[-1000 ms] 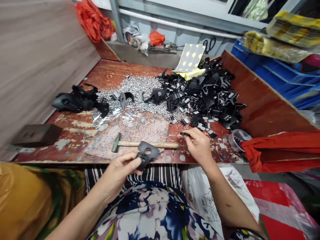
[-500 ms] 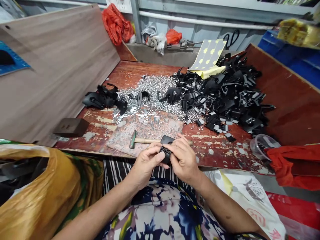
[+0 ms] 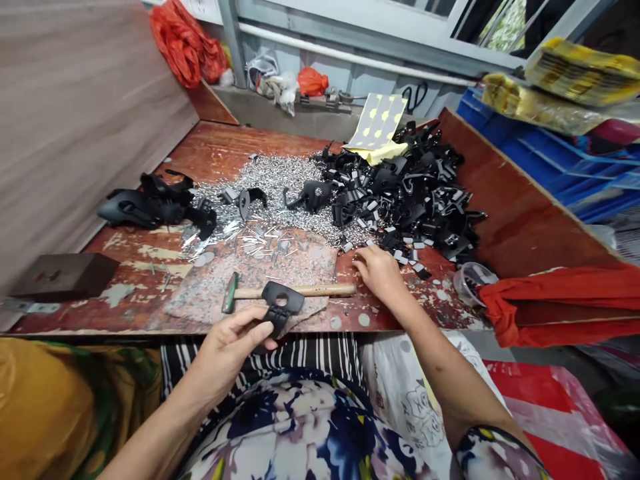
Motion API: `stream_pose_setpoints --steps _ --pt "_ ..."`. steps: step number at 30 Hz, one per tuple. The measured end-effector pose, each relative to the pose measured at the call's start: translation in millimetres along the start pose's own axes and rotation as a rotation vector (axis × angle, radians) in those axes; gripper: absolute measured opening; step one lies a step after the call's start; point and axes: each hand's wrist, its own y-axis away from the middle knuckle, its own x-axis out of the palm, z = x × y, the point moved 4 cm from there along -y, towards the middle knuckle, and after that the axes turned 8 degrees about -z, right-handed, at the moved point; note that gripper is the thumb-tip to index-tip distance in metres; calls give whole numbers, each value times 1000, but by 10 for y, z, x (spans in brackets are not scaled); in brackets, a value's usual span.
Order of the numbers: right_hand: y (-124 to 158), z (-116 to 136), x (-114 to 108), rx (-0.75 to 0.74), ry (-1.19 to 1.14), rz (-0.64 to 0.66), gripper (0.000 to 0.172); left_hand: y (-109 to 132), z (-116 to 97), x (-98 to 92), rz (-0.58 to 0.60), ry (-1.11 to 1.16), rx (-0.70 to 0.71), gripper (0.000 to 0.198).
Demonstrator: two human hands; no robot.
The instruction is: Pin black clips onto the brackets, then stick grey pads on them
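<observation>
My left hand (image 3: 227,347) is closed on a black plastic part with a round hole (image 3: 280,303), held just above the near edge of the red wooden table (image 3: 210,150). My right hand (image 3: 377,270) reaches onto the table at the near edge of a big pile of black plastic pieces (image 3: 405,190). Its fingertips are curled down among small loose pieces and silver pins; what they pinch, if anything, I cannot make out. A wooden-handled hammer (image 3: 295,291) lies between the two hands on a grey worn patch.
A heap of small silver pins (image 3: 280,193) covers the table's middle. Several assembled black parts (image 3: 155,203) lie at left, a dark block (image 3: 63,275) at the near left. A clear cup (image 3: 473,280) and red cloth (image 3: 555,300) sit right. Wooden boards wall both sides.
Half a second ago both hands were together on the black part near my lap. Now my right hand has gone out to the pile's edge, and my left alone keeps the part.
</observation>
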Motion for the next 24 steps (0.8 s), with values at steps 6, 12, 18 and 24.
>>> stream_pose_setpoints --steps 6,12,18,24 --pt "23 110 29 -34 -138 -23 18 31 82 75 11 106 -123 32" --pt "386 1064 -115 -34 -1111 49 6 24 55 274 46 260 -138 37" --pt "464 1338 40 -100 -1112 103 7 42 158 83 -52 193 -84 46" --pt "-112 1411 309 -341 -465 140 21 70 153 -216 -170 166 -41 37"
